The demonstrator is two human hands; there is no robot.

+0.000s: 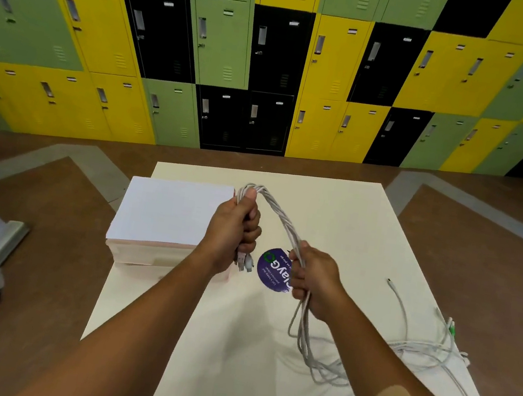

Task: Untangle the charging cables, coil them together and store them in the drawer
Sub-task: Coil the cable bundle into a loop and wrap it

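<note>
Both hands held up a twisted bundle of white cables (271,211), left hand (231,230) gripping plug ends, right hand (315,280) gripping strands, loose cable (427,351) trailing along the desk (337,202)'s right edge, drawer box (169,214) at its left edge.

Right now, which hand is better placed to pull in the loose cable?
Right. The right hand grips the cables nearest the loose tail; the left hand holds the plug ends.
</note>
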